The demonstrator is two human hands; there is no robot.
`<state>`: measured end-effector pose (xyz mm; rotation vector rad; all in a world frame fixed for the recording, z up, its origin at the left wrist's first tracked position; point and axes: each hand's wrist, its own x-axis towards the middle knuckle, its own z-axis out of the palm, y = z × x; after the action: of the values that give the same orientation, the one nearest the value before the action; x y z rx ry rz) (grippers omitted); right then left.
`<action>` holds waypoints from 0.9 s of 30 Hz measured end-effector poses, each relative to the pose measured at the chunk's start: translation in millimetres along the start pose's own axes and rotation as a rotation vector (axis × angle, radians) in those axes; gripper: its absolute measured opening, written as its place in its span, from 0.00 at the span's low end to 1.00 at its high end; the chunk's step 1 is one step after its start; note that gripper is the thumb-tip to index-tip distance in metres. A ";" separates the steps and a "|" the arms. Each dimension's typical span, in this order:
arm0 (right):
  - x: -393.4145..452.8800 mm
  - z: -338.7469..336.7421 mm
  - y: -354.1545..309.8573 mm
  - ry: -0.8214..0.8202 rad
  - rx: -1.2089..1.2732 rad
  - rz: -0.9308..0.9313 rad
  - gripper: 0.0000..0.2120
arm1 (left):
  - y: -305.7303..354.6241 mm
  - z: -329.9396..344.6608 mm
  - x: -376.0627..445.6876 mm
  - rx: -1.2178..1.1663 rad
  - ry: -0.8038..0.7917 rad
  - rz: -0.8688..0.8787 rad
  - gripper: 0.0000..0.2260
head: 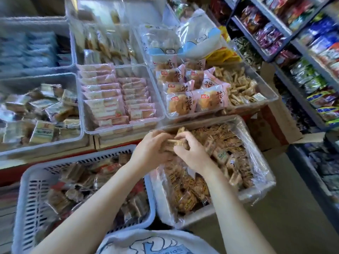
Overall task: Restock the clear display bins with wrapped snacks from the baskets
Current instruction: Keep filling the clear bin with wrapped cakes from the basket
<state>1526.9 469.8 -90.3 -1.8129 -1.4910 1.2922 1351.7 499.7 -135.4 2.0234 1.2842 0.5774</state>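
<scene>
Both hands meet over the far left corner of a plastic-lined basket [264, 182] full of small tan wrapped snacks [220, 154]. My left hand [150, 149] and my right hand [190, 153] grip a bundle of these tan snack packets [174, 143] between them, fingers curled round it. Just beyond stands a clear display bin [271, 98] holding pink-wrapped buns [183, 103] on its left and loose tan snack sticks [240, 85] on its right. Another clear bin [88, 123] to the left holds rows of pink wafer packs.
A grey slotted basket [23, 198] of brown wrapped snacks sits at lower left. A clear bin [78, 132] of square silver-green packets is at far left. More bins stand behind. Shelves of bagged snacks [311, 52] line the right, with a cardboard box [271, 129] below.
</scene>
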 end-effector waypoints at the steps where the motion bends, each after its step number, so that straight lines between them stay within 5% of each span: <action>1: 5.9 21.7 -13.7 -0.005 0.018 -0.009 0.11 | -14.2 -18.8 -7.5 0.015 0.020 -0.040 0.20; 10: 81.9 234.3 -132.3 -0.124 -0.147 -0.160 0.19 | -183.4 -185.9 -133.1 -0.192 0.463 -0.601 0.13; 14: 127.0 325.7 -160.0 -0.106 -0.448 -0.309 0.26 | -243.5 -234.4 -162.6 -0.326 0.686 -0.624 0.20; 19: 151.3 382.5 -146.8 -0.047 -0.866 -0.316 0.29 | -290.9 -277.9 -154.2 -0.133 0.858 -0.515 0.22; 21: 151.7 386.3 -143.6 0.011 -0.892 -0.330 0.31 | -312.7 -280.4 -145.2 -0.011 0.754 -0.511 0.23; 25: 154.2 389.7 -142.0 0.091 -0.921 -0.375 0.29 | -339.9 -258.4 -139.7 0.307 0.227 -0.627 0.32; 27: 154.3 390.3 -141.0 0.106 -0.931 -0.381 0.28 | -340.4 -252.9 -139.6 0.313 0.205 -0.623 0.34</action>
<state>1114.2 575.7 -210.5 -1.8717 -2.4561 0.2913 915.0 549.1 -214.0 1.6760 2.1204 0.2999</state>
